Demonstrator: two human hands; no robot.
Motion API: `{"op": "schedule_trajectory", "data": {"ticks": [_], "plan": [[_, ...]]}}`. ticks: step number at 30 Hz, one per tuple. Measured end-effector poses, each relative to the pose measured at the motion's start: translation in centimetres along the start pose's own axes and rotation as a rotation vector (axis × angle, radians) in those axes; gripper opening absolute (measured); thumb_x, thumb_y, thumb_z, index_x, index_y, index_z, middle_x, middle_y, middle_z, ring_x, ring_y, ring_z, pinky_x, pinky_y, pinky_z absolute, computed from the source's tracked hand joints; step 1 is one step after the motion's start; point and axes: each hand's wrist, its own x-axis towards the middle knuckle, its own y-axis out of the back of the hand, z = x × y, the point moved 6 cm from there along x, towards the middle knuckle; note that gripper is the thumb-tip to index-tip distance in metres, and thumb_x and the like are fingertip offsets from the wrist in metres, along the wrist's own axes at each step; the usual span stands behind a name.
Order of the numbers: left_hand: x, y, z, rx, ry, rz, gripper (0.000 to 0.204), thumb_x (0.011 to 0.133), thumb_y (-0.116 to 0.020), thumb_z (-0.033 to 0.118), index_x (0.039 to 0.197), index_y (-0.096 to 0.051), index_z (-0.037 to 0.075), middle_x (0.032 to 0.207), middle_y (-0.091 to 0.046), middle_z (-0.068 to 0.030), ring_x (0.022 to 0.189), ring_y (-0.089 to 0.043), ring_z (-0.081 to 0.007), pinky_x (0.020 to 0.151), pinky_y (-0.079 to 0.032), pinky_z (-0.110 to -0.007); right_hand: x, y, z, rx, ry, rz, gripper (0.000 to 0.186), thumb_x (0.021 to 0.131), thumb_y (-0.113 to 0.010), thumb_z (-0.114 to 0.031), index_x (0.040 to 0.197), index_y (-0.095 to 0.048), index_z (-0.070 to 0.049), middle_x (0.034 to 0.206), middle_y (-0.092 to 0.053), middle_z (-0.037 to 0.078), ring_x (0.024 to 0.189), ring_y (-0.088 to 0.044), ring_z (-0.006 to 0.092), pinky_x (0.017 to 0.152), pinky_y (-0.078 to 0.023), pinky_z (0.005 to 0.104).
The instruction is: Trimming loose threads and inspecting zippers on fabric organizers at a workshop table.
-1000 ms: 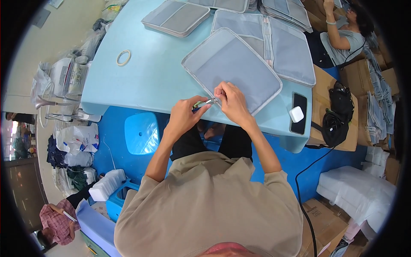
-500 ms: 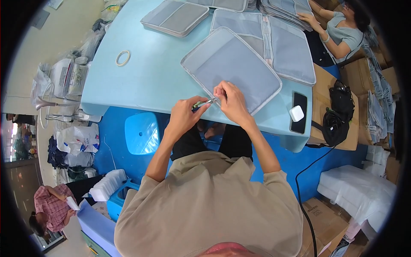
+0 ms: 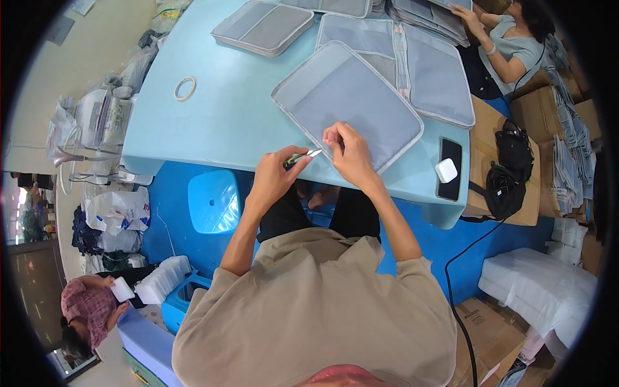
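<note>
My left hand (image 3: 276, 173) is closed round small thread snips (image 3: 300, 157) with a green handle and bright metal blades. Their tips point right, at the near edge of a grey mesh pouch (image 3: 361, 97) with a pale piped border. That pouch lies at an angle on the table, its near corner close to the table's front edge. My right hand (image 3: 350, 155) rests over this edge, thumb and fingertips pinched together beside the blade tips. Whatever the pinch holds is too small to make out. Under the pouch's far right side lies another grey pouch (image 3: 438, 77).
More grey pouches (image 3: 263, 27) are stacked on the light blue table (image 3: 200, 129), near a tape roll (image 3: 185, 88). A phone (image 3: 449, 184) with a white case (image 3: 446, 171) lies at right. A blue stool (image 3: 214, 201) stands below. Two other people work nearby.
The snips have drawn back slightly left from my right fingertips. The person at lower left has moved right with a white item; the one at upper right has shifted their hands on the stack.
</note>
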Motion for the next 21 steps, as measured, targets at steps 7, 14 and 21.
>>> {"op": "schedule_trajectory", "data": {"ticks": [7,14,21], "plan": [[-1.5,1.8,-2.9,-0.231,0.048,0.128,0.027,0.098,-0.073,0.022,0.116,-0.075,0.002,0.068,-0.055,0.0018,0.068,-0.044,-0.0067,0.058,-0.035,-0.027,-2.9,-0.5,-4.6,0.048,0.145,0.006,0.013,0.088,-0.063,0.005,0.096,-0.059,-0.004,0.089,-0.062,0.013,0.076,-0.062,0.0338,0.069,-0.048,0.044],[-2.5,2.4,-4.9,-0.312,0.15,0.136,0.028,0.1,-0.071,0.023,0.119,-0.074,0.002,0.069,-0.05,0.006,0.066,-0.038,-0.0037,0.057,-0.028,-0.026,-2.8,-1.3,-5.8,-0.206,0.253,0.067,0.028,0.079,-0.077,-0.003,0.104,-0.064,-0.004,0.104,-0.067,0.01,0.109,-0.06,0.033,0.089,-0.051,0.0446],[-1.9,2.0,-3.8,-0.301,0.125,0.131,0.03,0.098,-0.073,0.026,0.115,-0.074,0.001,0.067,-0.053,0.0026,0.065,-0.044,-0.0058,0.058,-0.034,-0.026,-1.5,-0.7,-2.8,-0.316,0.189,0.072,0.033,0.081,-0.076,-0.005,0.113,-0.068,-0.004,0.105,-0.071,0.011,0.11,-0.063,0.0322,0.088,-0.054,0.0448]]}}
